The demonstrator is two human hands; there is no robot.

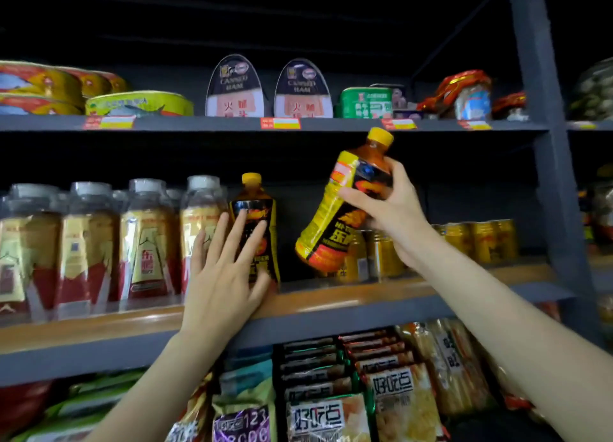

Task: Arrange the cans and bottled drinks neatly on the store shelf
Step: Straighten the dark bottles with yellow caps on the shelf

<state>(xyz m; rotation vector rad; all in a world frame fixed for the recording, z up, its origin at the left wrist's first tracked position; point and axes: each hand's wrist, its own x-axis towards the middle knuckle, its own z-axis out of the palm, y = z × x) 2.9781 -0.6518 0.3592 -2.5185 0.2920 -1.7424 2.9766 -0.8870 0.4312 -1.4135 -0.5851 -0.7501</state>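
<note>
Two yellow-capped bottles of amber drink with black-and-yellow labels are in play on the middle wooden shelf [331, 297]. One standing bottle [253, 222] sits upright at the shelf's near edge, just right of a row of clear plastic bottles with grey caps and red-gold labels [99, 242]. Left hand [225, 276] lies flat against its front, fingers straight and spread, thumb down near the base; nothing gripped. Second bottle, the tilted bottle [345, 203], is off the shelf in the air, cap leaning up and right, base down and left. Right hand [394, 212] grips it round the upper label, fingers wrapped round the front.

Gold drink cans [477, 241] stand further right on the same shelf, partly behind the right hand and the tilted bottle. Gap between the standing bottle and the cans is bare shelf.

Upper shelf holds flat fish tins [139, 103], two canned ham tins [268, 90] and a green tin [365, 103]. Lower shelf: snack packets [331, 392].
</note>
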